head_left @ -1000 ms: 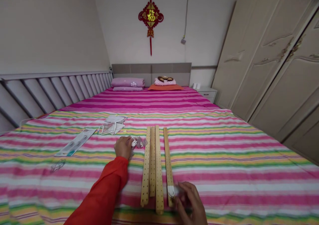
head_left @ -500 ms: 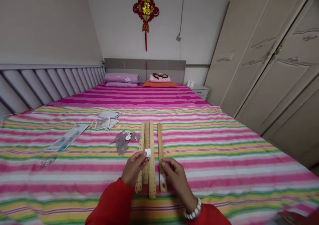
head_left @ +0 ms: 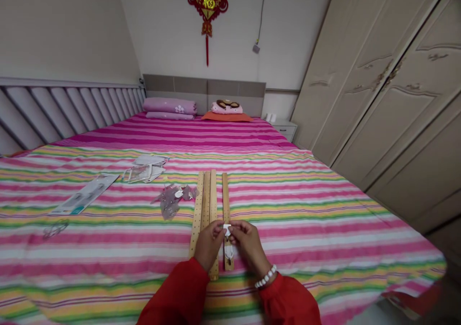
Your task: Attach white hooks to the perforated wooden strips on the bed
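Observation:
My left hand (head_left: 209, 244) and my right hand (head_left: 249, 245) meet over the rightmost wooden strip (head_left: 225, 195). Their fingertips pinch a small white card (head_left: 226, 229) between them, with a small dark piece at its lower end. Just below it, another white card (head_left: 229, 253) with a thin loop and a dark piece lies against the near end of that strip. Left of it, three wooden strips (head_left: 206, 195) with rows of small holes lie side by side, partly covered by my left hand. Small greyish see-through bags (head_left: 170, 202) are heaped beside them.
On the striped bedsheet (head_left: 309, 210), to the left, lie a long clear package (head_left: 86, 194), thin wire-like loops (head_left: 56, 229) and a pile of white packets (head_left: 147, 168). Folded bedding (head_left: 170, 106) sits by the headboard. A wardrobe (head_left: 385, 99) stands right of the bed.
My left hand has moved right with the white card, from above the three strips to the single strip. My right hand has left the lower card and now pinches the same card.

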`<state>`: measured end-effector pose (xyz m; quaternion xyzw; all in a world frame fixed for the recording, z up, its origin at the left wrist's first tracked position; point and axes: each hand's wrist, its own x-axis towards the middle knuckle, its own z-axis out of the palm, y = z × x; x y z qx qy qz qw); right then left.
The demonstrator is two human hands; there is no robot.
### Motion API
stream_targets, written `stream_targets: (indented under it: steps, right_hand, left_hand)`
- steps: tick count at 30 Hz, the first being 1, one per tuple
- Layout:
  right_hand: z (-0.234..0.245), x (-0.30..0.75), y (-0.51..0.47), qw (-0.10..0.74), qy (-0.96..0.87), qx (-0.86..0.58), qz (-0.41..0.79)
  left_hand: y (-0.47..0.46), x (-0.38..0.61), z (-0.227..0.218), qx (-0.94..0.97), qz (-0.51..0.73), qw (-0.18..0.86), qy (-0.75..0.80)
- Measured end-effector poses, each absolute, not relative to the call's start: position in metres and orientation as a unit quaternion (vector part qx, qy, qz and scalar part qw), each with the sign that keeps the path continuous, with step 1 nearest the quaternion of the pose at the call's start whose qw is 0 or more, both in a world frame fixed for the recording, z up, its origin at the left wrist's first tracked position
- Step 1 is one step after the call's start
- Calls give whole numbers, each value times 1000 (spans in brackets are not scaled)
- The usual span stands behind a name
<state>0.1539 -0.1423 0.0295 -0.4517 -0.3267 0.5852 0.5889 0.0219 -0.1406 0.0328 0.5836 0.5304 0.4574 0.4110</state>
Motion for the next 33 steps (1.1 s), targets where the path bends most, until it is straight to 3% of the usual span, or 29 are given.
stream_targets:
  steps: [14,33]
  right_hand:
    - [16,152,-131,568,-360,-515,531]
    - [6,149,-124,571,-336,-550,508]
  left_hand:
    - [-149,26,28,723,333,144,588]
    - [-152,29,28,734,225,122,629]
